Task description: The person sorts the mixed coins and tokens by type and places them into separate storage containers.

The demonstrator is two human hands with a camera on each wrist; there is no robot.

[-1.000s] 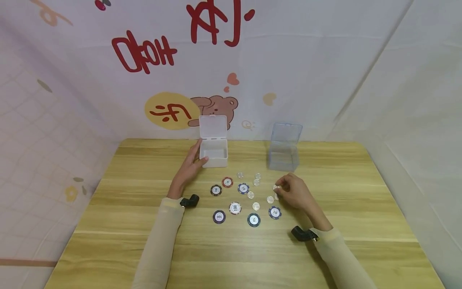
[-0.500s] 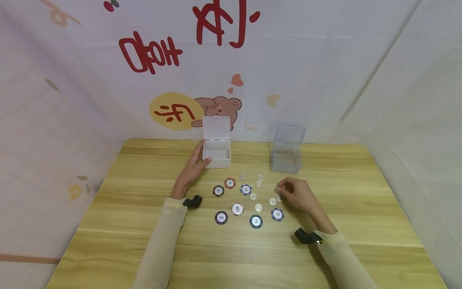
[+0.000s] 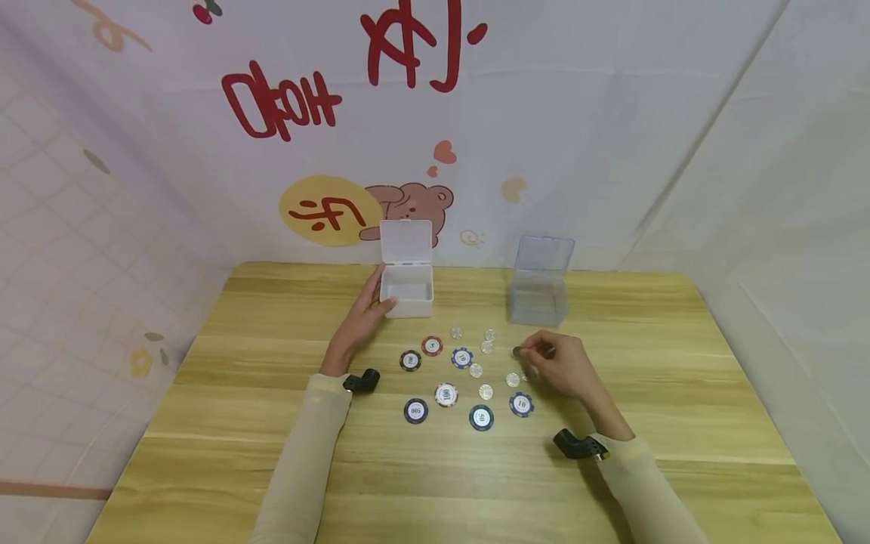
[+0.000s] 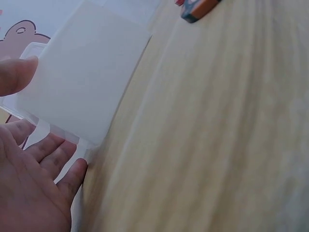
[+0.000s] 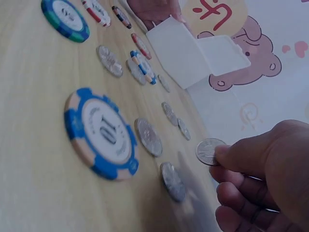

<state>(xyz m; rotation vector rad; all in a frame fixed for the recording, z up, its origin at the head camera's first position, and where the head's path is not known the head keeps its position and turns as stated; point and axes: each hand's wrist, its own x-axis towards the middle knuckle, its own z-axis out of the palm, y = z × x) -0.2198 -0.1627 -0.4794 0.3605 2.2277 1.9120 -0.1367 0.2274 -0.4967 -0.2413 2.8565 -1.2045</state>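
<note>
Wooden table (image 3: 238,423): seven chips, two boxes; right hand (image 3: 564,366) pinches coin (image 3: 518,352); left hand (image 3: 359,317) flat against white box (image 3: 406,291).

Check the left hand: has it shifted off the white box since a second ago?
No. The left hand stays against the white box, thumb at its front corner as before.

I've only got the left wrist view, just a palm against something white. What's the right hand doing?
Observer: The right hand pinches a silver coin, lifted off the table.
Operator: And what my palm touches, is it open?
Observer: Yes, it's a white box with its lid upright; the left hand rests against its side.
Operator: Any other container?
Observer: A clear blue box, also open, stands beyond the right hand.
</note>
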